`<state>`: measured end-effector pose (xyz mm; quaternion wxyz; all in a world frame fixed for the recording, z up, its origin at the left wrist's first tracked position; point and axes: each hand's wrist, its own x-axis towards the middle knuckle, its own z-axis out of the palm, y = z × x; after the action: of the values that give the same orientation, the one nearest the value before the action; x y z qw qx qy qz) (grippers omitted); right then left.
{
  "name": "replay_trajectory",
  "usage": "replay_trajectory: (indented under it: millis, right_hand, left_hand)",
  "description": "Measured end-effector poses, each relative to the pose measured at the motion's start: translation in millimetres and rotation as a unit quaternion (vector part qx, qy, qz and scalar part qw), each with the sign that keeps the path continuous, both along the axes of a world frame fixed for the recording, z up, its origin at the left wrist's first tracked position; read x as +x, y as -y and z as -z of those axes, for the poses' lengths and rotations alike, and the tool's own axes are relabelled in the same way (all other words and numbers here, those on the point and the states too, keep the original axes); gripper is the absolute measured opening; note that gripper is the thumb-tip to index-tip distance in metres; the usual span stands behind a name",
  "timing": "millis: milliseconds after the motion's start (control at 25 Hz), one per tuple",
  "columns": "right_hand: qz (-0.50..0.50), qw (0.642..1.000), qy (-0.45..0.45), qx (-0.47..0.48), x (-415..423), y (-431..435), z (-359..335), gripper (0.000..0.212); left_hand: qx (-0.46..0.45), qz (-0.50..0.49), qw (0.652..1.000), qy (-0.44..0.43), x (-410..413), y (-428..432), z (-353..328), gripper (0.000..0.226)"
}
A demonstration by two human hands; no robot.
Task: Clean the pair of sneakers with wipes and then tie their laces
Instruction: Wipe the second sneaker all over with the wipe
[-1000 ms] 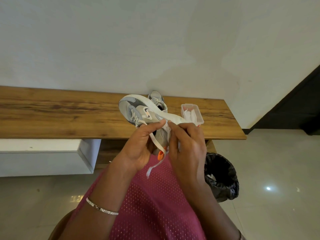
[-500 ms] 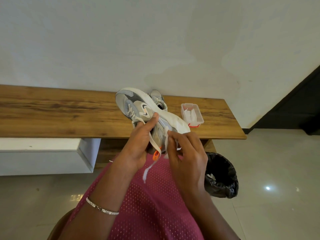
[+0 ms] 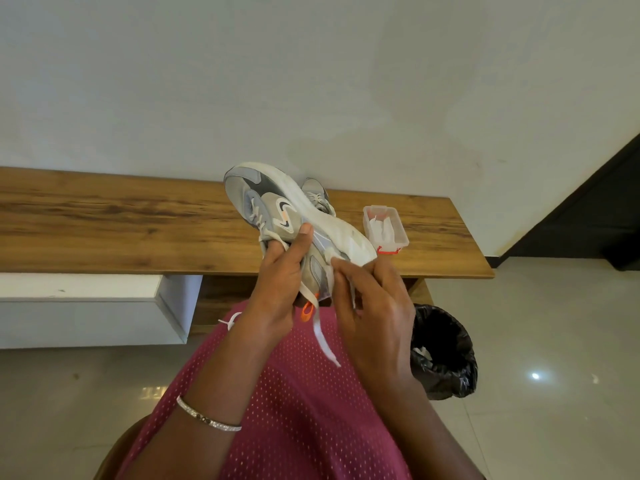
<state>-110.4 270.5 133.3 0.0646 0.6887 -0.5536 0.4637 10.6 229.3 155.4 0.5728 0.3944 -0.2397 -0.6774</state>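
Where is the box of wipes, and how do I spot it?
Find the long wooden shelf along the white wall. Near its right end, just right of the sneaker resting there, sits a small box. It is the only clear plastic thing there, with white wipes inside and a red clasp in front.

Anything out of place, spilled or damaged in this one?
Nothing spilled or damaged. The left hand grips the sneaker, which is tilted on its side, and one lace dangles loose over the lap. That only looks untidy because the laces are not yet tied.
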Motion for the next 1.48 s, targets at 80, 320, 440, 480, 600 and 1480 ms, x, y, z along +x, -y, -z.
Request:
replay_trajectory:
  millis: [80, 320, 440, 480, 600, 1480]
  right_hand:
    - [-0.02, 1.0, 0.007, 0.011, -2, -7, 6, 0.017]
    - [0.021, 1.0, 0.009, 0.011, 1, 28, -16, 0.013]
    - [0.008, 1.0, -0.01, 0.009, 4, 39, -17, 0.013]
    - [0.002, 1.0, -0.018, 0.006, 5, 35, -14, 0.014]
    - [-0.008, 1.0, -0.011, -0.015, 5, 12, 0, 0.017]
    - [0.004, 0.997, 0.044, 0.056, -28, 11, 4, 0.018]
  left_hand:
    - [0.009, 0.0, 1.0, -0.002, 2, 3, 2, 0.042]
    - [0.004, 0.028, 1.0, -0.008, -10, -4, 4, 0.039]
    - [-0.004, 0.014, 0.999, -0.039, -7, -2, 5, 0.035]
    - [-0.001, 0.006, 0.999, -0.038, -4, 0, 6, 0.036]
    - [0.013, -0.011, 1.0, -0.007, 5, 6, 9, 0.042]
    - [-0.016, 0.009, 0.999, 0.038, 9, 9, 19, 0.043]
